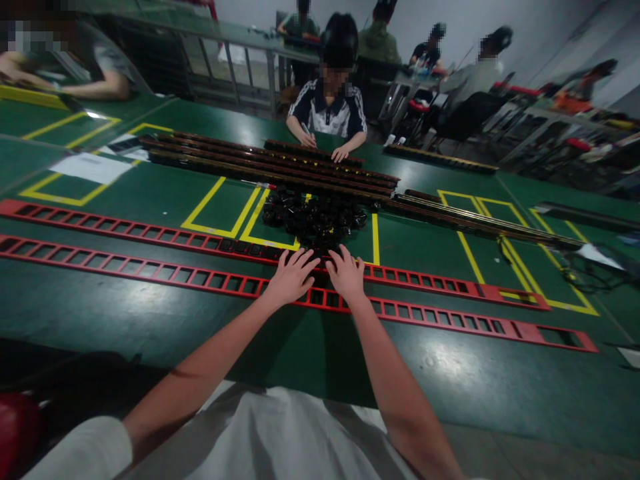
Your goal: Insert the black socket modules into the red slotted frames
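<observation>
My left hand (293, 275) rests over the upper red slotted frame (425, 278), fingers spread and pointing toward a pile of small black parts (320, 217). Beside it, my right hand (346, 273) has its fingers apart over the same frame, at the pile's near edge. Neither hand shows anything held. Black pieces fill several slots of that frame just left of my left hand. Nearer to me lies a second red slotted frame (450, 320), roughly parallel to the first. What lies directly under my fingertips is too dark to tell.
Long dark rails (215, 157) lie beyond the pile, where a person (327, 110) sits with both hands at them. White paper (93, 168) lies at left. Cables (583, 277) lie at right. Yellow tape outlines mark the green table (200, 347). Other people sit farther back.
</observation>
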A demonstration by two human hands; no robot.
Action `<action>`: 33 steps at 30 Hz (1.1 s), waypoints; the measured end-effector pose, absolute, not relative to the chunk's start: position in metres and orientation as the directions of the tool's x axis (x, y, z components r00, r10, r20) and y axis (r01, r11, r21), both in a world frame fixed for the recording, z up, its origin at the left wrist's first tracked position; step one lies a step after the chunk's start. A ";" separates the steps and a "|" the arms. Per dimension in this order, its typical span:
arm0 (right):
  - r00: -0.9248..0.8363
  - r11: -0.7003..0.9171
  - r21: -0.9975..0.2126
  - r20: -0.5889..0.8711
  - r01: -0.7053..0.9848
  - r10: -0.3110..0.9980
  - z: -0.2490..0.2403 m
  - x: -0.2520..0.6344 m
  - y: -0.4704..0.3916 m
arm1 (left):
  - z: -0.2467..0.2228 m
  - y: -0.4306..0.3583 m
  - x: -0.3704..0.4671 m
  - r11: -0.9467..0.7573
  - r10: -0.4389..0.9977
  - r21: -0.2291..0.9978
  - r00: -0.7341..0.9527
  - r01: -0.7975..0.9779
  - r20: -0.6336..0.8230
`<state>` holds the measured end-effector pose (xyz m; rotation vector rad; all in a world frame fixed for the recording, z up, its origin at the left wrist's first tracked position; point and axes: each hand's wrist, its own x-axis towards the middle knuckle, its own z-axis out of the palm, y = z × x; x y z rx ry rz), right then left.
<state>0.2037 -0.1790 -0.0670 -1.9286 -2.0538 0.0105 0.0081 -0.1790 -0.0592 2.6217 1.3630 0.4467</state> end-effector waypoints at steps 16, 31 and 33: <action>0.127 0.104 -0.504 0.404 0.857 0.906 -0.071 0.214 -0.175 | -0.058 -0.180 0.008 -0.574 0.819 0.275 0.539 0.772 0.198; 0.146 -0.015 -0.376 0.321 0.926 0.936 -0.070 0.210 -0.176 | -0.058 -0.180 0.009 -0.568 0.823 0.282 0.533 0.773 0.195; 0.102 -0.002 -0.330 0.289 0.944 0.952 -0.070 0.208 -0.176 | -0.058 -0.180 0.009 -0.567 0.823 0.277 0.532 0.775 0.197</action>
